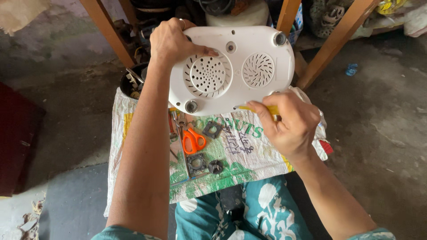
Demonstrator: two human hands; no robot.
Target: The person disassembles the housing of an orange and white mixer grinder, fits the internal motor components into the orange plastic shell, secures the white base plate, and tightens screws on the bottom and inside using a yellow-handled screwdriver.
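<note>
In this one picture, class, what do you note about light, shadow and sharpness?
Head view: soft, even daylight; no glare on the white casing; faint shadow under the left hand; right hand and orange scissors sharp; the edges bend slightly.

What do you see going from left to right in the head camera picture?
Dark tub of tools → left hand → orange scissors → white appliance base → right hand holding a yellow screwdriver.
</note>
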